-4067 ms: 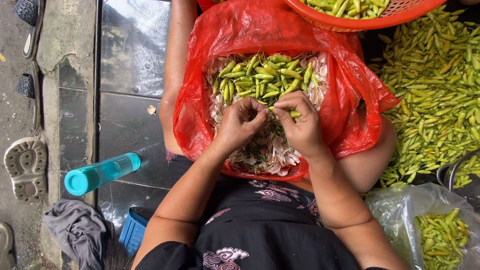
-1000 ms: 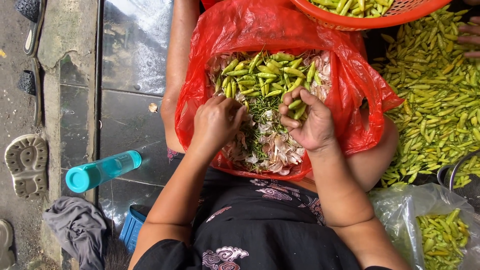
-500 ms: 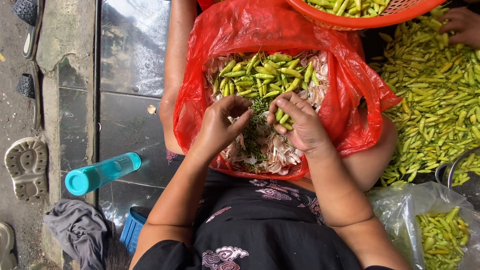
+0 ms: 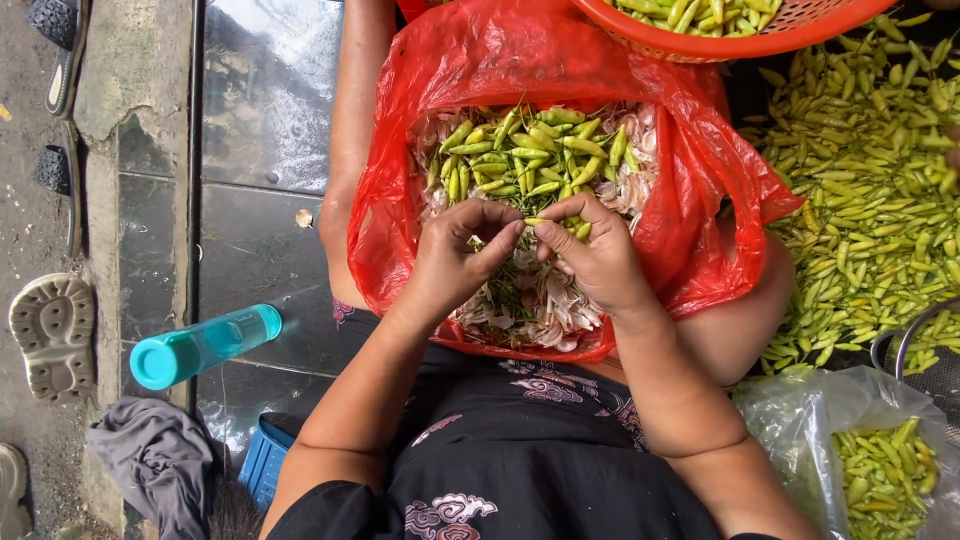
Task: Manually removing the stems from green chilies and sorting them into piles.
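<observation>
My left hand [image 4: 455, 255] and right hand [image 4: 590, 258] meet over the red plastic bag [image 4: 560, 60] in my lap, fingertips nearly touching. Between them I pinch one slim green bud [image 4: 537, 222]: the thumb and forefinger of each hand are closed on it from its own side, and the remaining fingers curl loosely inward, touching nothing that I can make out. The bud sits just above the middle of the bag's contents, with a heap of green buds [image 4: 525, 160] at the far side and pale peeled husks [image 4: 540, 300] nearer my body. The bag's crumpled rim rises on both sides of my wrists, close on the left, wider on the right. Beyond the far rim hangs the edge of an orange basket [image 4: 745, 45]. To my right a loose pile of buds [image 4: 870, 190] covers the ground; to my left the wet dark tiles [image 4: 260, 110] lie open, with a teal bottle [image 4: 205, 345] lying near my elbow.
</observation>
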